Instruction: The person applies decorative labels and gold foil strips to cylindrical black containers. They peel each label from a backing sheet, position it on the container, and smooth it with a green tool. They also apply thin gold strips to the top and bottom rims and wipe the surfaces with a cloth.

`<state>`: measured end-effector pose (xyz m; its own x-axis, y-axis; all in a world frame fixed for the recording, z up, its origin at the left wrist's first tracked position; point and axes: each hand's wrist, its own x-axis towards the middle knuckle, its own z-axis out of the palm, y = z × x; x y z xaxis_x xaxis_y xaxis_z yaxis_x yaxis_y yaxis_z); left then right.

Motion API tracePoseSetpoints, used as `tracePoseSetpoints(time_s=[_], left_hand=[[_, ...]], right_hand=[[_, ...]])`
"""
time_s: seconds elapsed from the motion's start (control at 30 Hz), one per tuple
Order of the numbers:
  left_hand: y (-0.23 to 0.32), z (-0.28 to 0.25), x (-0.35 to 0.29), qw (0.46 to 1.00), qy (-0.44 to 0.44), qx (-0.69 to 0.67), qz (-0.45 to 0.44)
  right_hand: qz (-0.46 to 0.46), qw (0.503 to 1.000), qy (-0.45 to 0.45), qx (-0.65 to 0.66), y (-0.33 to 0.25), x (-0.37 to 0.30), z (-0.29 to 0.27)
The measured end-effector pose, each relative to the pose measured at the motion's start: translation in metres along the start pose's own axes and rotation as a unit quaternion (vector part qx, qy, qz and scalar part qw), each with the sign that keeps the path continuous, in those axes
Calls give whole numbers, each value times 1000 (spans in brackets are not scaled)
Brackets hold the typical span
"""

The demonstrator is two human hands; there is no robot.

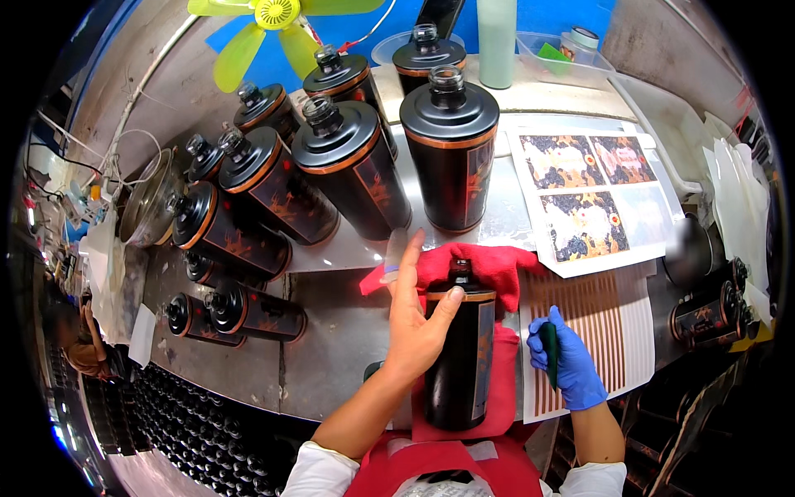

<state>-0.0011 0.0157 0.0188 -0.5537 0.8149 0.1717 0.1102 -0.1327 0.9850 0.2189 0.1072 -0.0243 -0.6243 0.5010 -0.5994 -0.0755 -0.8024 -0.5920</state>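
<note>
A black bottle (460, 356) with a copper band below its shoulder stands or leans in front of me against a red cloth (489, 273). My bare left hand (416, 323) is at its upper left, fingers stretched out and thumb over the bottle's shoulder. By those fingertips shows a small translucent strip (396, 248) with a bluish part; whether it sticks to the fingers I cannot tell. My right hand (571, 364), in a blue glove, is closed round a dark green flat tool (549, 354), over a sheet of brown stripes (625, 331), right of the bottle.
Several black bottles (447, 157) stand or lie at the back and left of the metal table (339, 315). A printed label sheet (580, 195) lies at the right, near a plastic tray (662, 124). A yellow-green fan (277, 12) is behind; more bottles (190, 414) fill the lower left.
</note>
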Motion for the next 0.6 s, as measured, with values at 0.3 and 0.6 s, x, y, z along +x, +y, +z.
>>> tracePoseSetpoints(time_s=[0.3,0.6], left_hand=[[-1,1,4,998,1,-65,-7],[17,5,4,980,5,-194,-44]], right_hand=[[7,1000,-14,1,0,8,0],[16,1000,-4,17,2,11,1]])
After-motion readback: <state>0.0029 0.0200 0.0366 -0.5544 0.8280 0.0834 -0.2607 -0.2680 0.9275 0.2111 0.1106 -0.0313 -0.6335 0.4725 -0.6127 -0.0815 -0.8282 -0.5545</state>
